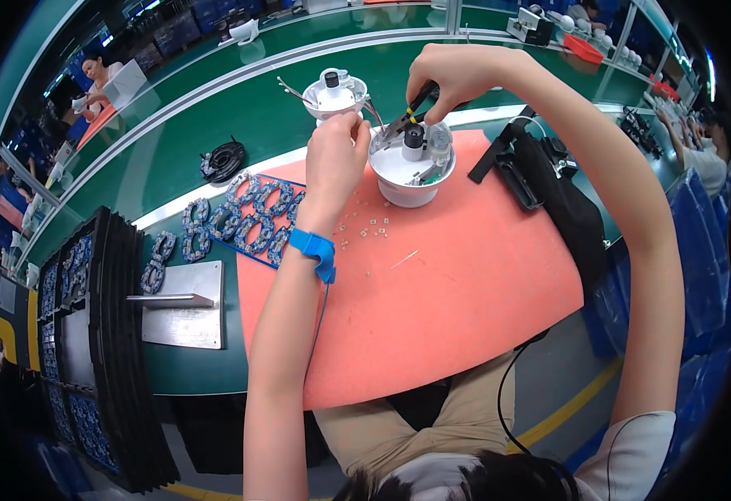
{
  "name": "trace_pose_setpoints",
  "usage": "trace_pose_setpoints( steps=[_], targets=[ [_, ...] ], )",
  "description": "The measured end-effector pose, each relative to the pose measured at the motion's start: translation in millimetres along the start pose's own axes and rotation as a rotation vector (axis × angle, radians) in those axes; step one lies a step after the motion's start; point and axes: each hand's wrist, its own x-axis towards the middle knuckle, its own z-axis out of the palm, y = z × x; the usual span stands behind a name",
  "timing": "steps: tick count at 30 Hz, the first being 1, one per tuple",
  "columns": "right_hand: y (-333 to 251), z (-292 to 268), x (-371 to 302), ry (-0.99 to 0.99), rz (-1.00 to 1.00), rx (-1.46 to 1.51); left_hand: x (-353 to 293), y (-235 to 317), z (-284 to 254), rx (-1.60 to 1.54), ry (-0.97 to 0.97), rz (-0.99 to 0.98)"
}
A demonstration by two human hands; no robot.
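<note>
Two hands work at a white round housing [407, 194], which stands upright at the 12 o'clock edge of a pink mat [449, 284] on the green surface [198, 367]. The right hand [463, 82], at 1 o'clock from the housing, has its grip closed around the handles of black-and-yellow pliers [396, 128]; the tool's tip lies over the housing's rim at 10 o'clock. The left hand [334, 159], at 9 o'clock, has its grip closed at the fingertips, apparently on a thin wire [374, 108], although the detail is small. A blue strap [313, 250] encircles the left wrist.

A second white housing [319, 109] stands at 10 o'clock from the first. From the mat's centre, locate the following:

- 11 o'clock: scattered small square parts [374, 223].
- 10 o'clock: a panel of blue ring-shaped boards [257, 234]; beyond it, a black cable coil [223, 161].
- 9 o'clock: a metal bracket [183, 321].
- 2 o'clock: a black pouch [553, 204].
</note>
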Motion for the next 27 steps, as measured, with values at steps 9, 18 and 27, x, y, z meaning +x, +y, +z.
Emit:
trace_pose_setpoints(
  steps=[9, 18, 27],
  targets=[
    [1.5, 4.8, -1.9, 0.024, -0.029, -0.007, 1.2, -2.6, -3.4, 0.021, -0.002, 0.023],
    [-15.8, 25.8, -98.2, 0.546, -0.184, 0.271, -10.4, 26.4, -71.1, -0.073, -0.35, -0.016],
    [-92.6, 148.2, -114.9, 0.258, -0.176, 0.384, -65.5, 26.6, -56.9, 0.044, -0.982, -0.015]
  ],
)
